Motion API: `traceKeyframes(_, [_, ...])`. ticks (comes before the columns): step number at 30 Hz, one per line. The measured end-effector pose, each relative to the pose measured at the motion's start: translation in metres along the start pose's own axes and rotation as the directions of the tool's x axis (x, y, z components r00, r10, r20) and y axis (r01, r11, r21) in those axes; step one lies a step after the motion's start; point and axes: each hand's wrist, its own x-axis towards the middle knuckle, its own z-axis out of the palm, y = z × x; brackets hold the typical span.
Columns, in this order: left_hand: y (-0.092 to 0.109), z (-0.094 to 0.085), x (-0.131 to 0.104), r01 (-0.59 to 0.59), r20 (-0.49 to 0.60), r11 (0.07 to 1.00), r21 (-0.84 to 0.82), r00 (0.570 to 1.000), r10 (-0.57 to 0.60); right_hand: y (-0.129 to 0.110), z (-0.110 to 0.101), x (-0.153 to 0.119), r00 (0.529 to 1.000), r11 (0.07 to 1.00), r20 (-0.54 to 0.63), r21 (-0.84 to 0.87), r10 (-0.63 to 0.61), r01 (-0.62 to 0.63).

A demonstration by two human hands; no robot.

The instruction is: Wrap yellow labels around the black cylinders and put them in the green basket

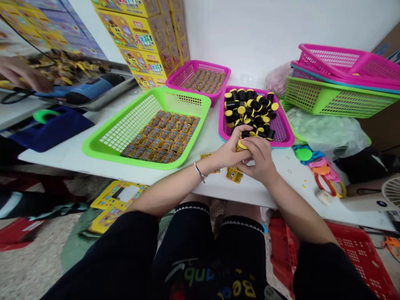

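The person sits at a white table (pixel 78 154), both hands together at its near edge. The left hand (pixel 229 151) and right hand (pixel 258 160) are curled around one small black cylinder with a yellow cap (pixel 241 145), fingers of both touching it; it sits between the two hands, just in front of the near rim of a pink tray (pixel 283 127). That tray is heaped with more of the same black and yellow cylinders (pixel 250 110).

On the table beneath the hands lie a few small yellow packets (pixel 234 174). To the left is a green tray (pixel 103 141) with wrapped pieces (pixel 164 135) laid in neat rows across its right half. Farther back, a second pink tray (pixel 215 96) holds more of the same rows. Behind it stand stacked yellow boxes (pixel 140 37) against the wall.

At the far right, empty baskets (pixel 337 79), pink over green, are stacked at a tilt. Near them on the table lie coloured plastic rings (pixel 321 173) and a clear bag (pixel 325 129). A red crate (pixel 359 254) sits on the floor at the right.

At the far left another person's hand (pixel 21 75), blurred, reaches over a blue tool (pixel 81 89).
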Motion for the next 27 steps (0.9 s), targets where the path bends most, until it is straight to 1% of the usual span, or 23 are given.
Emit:
traceKeyframes(4, [0.002, 0.001, -0.001, 0.020, 0.024, 0.999, -0.047, 1.000, -0.019, 0.003, -0.001, 0.000, 1.000, 1.000, -0.017, 0.014, -0.026, 0.026])
traceKeyframes(8, [-0.001, -0.001, -0.002, 0.043, 0.096, 0.997, -0.058, 0.995, -0.037, 0.007, -0.005, 0.004, 0.990, 0.991, -0.076, 0.062, -0.118, 0.122])
traceKeyframes(12, [-0.006, -0.005, -0.004, -0.013, 0.162, 1.000, -0.012, 0.987, 0.015, 0.007, -0.009, 0.008, 0.966, 0.963, -0.143, 0.132, -0.214, 0.233])
traceKeyframes(15, [-0.007, -0.009, -0.005, -0.078, 0.195, 0.996, 0.031, 0.978, 0.070, 0.005, -0.010, 0.008, 0.957, 0.949, -0.136, 0.151, -0.257, 0.276])
traceKeyframes(18, [-0.006, -0.012, -0.005, -0.102, 0.193, 0.992, 0.072, 0.977, 0.087, 0.005, -0.009, 0.005, 0.957, 0.959, -0.132, 0.089, -0.257, 0.270])
traceKeyframes(21, [-0.006, -0.012, -0.004, -0.114, 0.223, 0.993, 0.037, 0.969, 0.103, 0.009, -0.010, -0.002, 0.954, 0.962, -0.121, -0.053, -0.273, 0.269])
traceKeyframes(23, [-0.006, -0.010, -0.004, -0.136, 0.250, 0.991, 0.008, 0.960, 0.130, 0.012, -0.011, -0.007, 0.948, 0.948, -0.088, -0.121, -0.306, 0.294])
traceKeyframes(25, [-0.007, -0.008, -0.005, -0.155, 0.261, 0.988, 0.017, 0.954, 0.145, 0.015, -0.013, -0.011, 0.942, 0.938, -0.068, -0.142, -0.329, 0.318])
traceKeyframes(27, [-0.010, -0.006, -0.005, -0.195, 0.218, 0.977, 0.085, 0.961, 0.173, 0.017, -0.014, -0.013, 0.944, 0.938, -0.047, -0.140, -0.327, 0.318])
